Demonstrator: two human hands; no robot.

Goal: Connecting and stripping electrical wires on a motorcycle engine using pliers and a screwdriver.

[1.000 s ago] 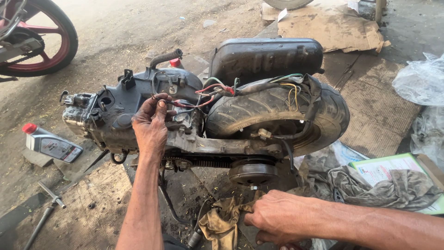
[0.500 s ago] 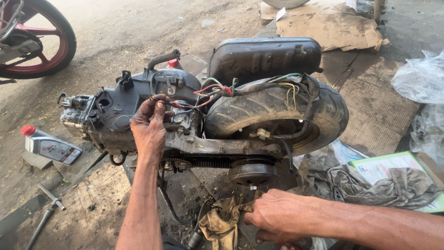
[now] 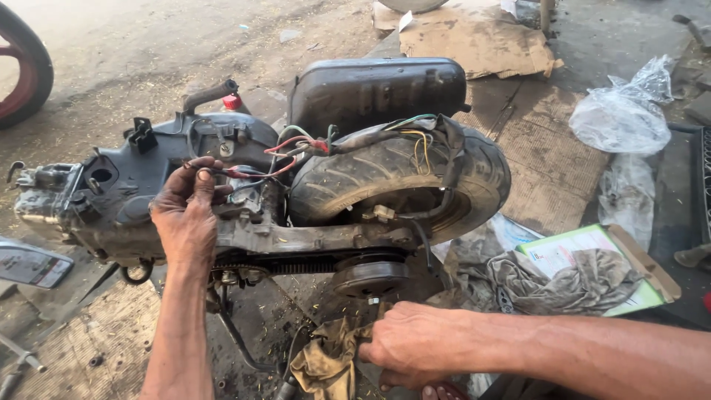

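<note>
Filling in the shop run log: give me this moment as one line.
left hand: on red wires atop scooter engine | right hand: on dirty rag on ground | rear tyre: still mounted

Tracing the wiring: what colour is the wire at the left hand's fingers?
Red wire, best in the head view.

You have one stripped, grimy black scooter engine assembly point(image 3: 185, 200) on the ground before you, carrying one worn black rubber tyre point(image 3: 400, 185) and one dark rounded metal tank point(image 3: 378, 89). You can count two flattened brown cardboard sheets point(image 3: 474, 37), one crumpled clear plastic bag point(image 3: 622, 115), one dirty tan rag point(image 3: 326, 359), one grey cloth point(image 3: 563, 281), and one red-rimmed wheel point(image 3: 22, 74) at the left edge. Two bare hands show: your left hand point(image 3: 185, 218) and right hand point(image 3: 415, 344).
</note>
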